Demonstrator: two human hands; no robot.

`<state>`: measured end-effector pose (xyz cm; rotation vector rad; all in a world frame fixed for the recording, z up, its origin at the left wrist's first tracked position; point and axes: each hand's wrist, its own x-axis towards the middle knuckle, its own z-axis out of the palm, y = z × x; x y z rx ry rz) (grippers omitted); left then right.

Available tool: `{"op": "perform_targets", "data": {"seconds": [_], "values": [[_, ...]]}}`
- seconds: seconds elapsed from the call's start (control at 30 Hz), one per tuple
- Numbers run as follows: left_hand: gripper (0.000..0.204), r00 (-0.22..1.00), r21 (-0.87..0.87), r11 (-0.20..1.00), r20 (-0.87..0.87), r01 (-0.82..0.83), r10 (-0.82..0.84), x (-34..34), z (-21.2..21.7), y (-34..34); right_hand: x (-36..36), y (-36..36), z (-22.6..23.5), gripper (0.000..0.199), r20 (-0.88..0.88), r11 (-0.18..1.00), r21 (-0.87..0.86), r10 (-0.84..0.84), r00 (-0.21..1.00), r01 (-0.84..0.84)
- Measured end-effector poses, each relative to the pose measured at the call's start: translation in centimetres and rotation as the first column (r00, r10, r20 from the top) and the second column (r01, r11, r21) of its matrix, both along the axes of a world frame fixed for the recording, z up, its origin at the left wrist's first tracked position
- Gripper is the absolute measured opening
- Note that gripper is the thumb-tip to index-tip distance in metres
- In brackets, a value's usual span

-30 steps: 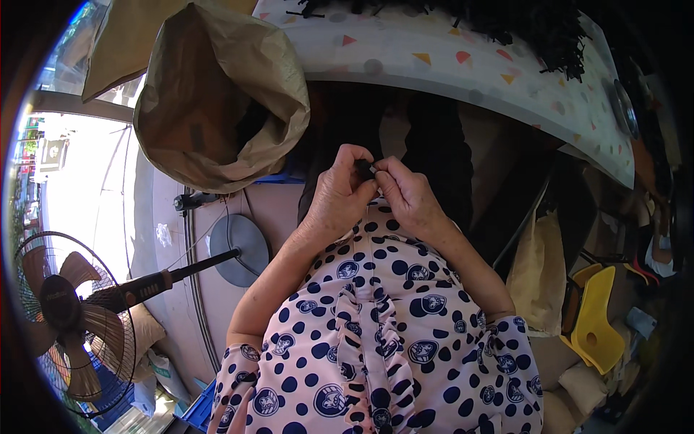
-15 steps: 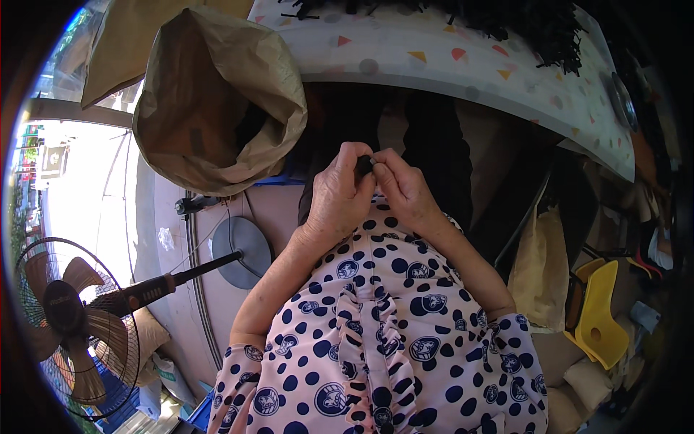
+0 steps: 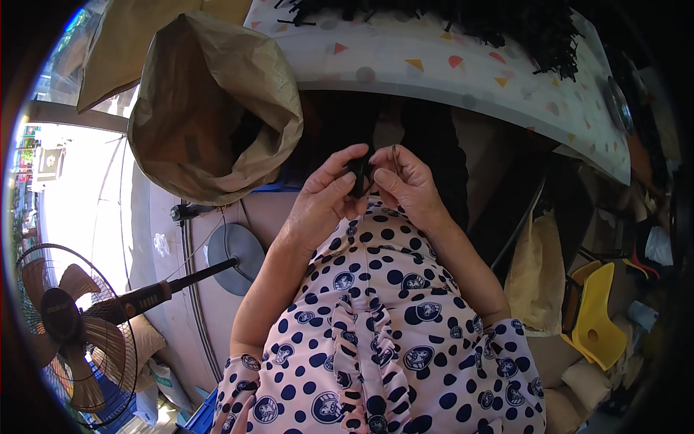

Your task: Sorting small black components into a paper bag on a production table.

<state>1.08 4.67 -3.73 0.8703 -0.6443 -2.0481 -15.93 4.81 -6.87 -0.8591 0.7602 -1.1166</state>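
Note:
In front of my waist, my left hand (image 3: 324, 194) pinches a small black piece (image 3: 358, 178) between thumb and fingers. Its exact kind is too dark and small to make out. My right hand (image 3: 412, 189) is close beside it, thumb and fingers bent together at the black piece's right side. A thin dark loop or strip shows by the right index finger; I cannot tell what it belongs to. Beyond my left hand stands an open brown paper sack (image 3: 217, 116), with something dark inside.
A table with a patterned white cover (image 3: 405, 72) spans the front, bearing a heap of short black pieces (image 3: 506, 32). A standing fan (image 3: 65, 318) is at the left, its round base (image 3: 235, 259) on the floor. A yellow chair (image 3: 598, 322) and a tan sack (image 3: 536, 282) are at the right.
My hands have come slightly apart, and the fingers have opened around the black piece, which shows more now. The view has shifted slightly.

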Motion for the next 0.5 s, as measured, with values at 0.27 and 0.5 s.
{"op": "perform_targets", "data": {"seconds": [0.27, 0.5], "values": [[0.037, 0.973, -0.124, 0.972, -0.088, 0.200, -0.212, 0.3, -0.7, 0.0, -1.1, -0.2, -0.5, 0.017, 0.099, 0.969, 0.126, 0.202, 0.974, -0.213], [0.039, 0.801, -0.388, 0.858, 0.596, 0.337, -0.046, -0.6, -0.2, 0.4, -0.5, 0.1, -1.0, 0.014, -0.176, 0.999, -0.030, 0.021, 0.984, -0.026]]}}
